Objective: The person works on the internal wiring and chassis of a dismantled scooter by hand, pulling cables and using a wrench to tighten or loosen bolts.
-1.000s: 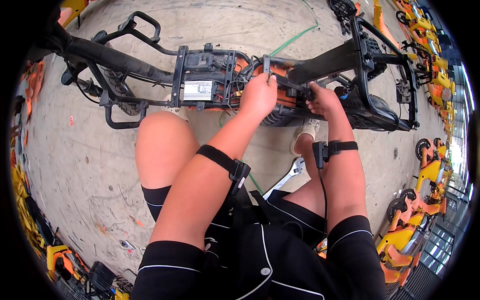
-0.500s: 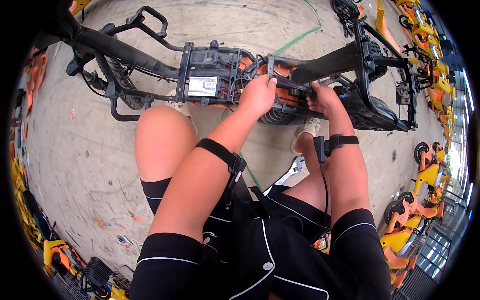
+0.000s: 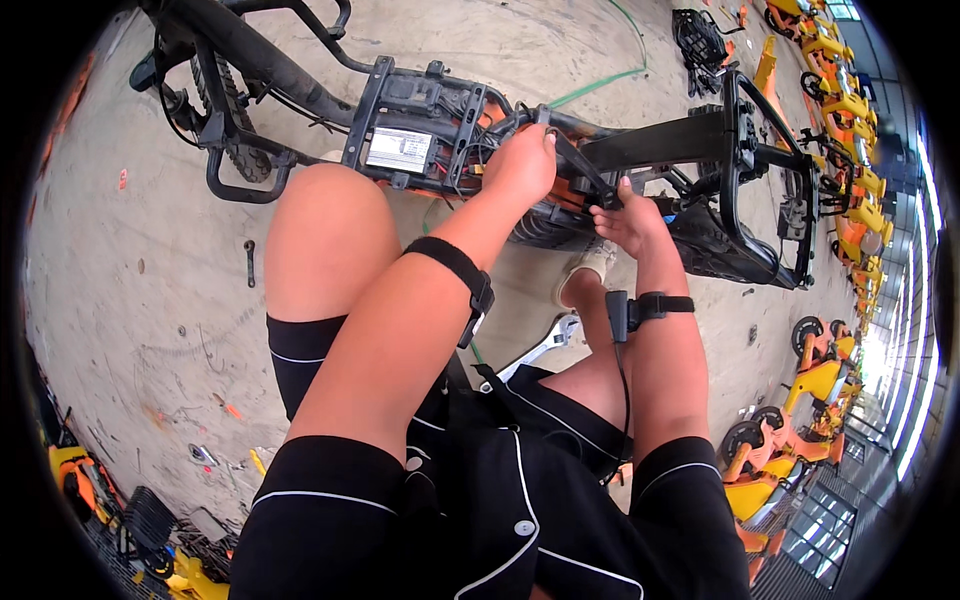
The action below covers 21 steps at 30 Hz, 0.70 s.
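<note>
A long black bar (image 3: 580,165), perhaps a tool handle, slants across the black tubular frame (image 3: 462,130) of a stripped scooter or bike. My left hand (image 3: 522,165) is closed around its upper end. At its lower end is my right hand (image 3: 632,222), thumb raised on one side and fingers curled on the other; the exact contact is partly hidden. Below the hands shows a black tyre (image 3: 545,226). Left of my left hand, a box with a white label (image 3: 399,150) sits in the frame among wires.
A large silver adjustable wrench (image 3: 540,345) lies between my legs. On the floor at left is a small dark spanner (image 3: 250,262). A green hose (image 3: 610,78) runs behind the frame. Yellow and orange scooters (image 3: 815,375) line the right side; parts are piled at lower left.
The black bar has swung to a steeper slant, its right end now lower and nearer me. My right hand has come down and left with it. The view has shifted a little.
</note>
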Motion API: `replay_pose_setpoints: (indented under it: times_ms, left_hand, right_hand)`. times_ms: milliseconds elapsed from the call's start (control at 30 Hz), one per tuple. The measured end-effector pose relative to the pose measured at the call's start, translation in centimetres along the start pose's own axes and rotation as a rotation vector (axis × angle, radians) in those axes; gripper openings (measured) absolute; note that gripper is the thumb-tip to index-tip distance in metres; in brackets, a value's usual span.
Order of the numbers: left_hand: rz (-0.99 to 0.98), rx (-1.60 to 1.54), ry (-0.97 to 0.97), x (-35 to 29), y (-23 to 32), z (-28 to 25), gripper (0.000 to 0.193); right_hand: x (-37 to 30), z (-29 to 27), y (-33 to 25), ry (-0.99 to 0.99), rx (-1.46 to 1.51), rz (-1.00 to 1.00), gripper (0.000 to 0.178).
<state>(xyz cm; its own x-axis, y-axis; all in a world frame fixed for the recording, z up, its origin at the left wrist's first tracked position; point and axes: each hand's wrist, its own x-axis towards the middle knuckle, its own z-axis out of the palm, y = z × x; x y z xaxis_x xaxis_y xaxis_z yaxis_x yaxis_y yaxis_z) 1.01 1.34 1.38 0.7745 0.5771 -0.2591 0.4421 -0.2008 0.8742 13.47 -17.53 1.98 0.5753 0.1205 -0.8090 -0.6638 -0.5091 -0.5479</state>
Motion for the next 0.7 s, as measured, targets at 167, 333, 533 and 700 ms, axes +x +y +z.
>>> replay_pose_setpoints:
  times_ms: [167,333,533,700]
  left_hand:
    - [-0.103,0.017,-0.032,0.7,-0.4,-0.1,0.036]
    - [-0.178,0.094,-0.091,0.5,-0.1,-0.6,0.037]
    - [-0.196,0.149,-0.192,-0.8,-0.6,-1.7,0.038]
    - [-0.189,0.165,-0.302,-1.9,-2.1,-0.9,0.039]
  right_hand:
    - [0.7,0.3,0.6,0.014,-0.015,-0.052,0.058]
    - [1.0,0.2,-0.5,0.086,-0.097,0.003,0.056]
    - [0.4,0.0,-2.2,0.036,-0.238,0.057,0.047]
    - [0.0,0.0,-3.0,0.063,-0.399,0.062,0.047]
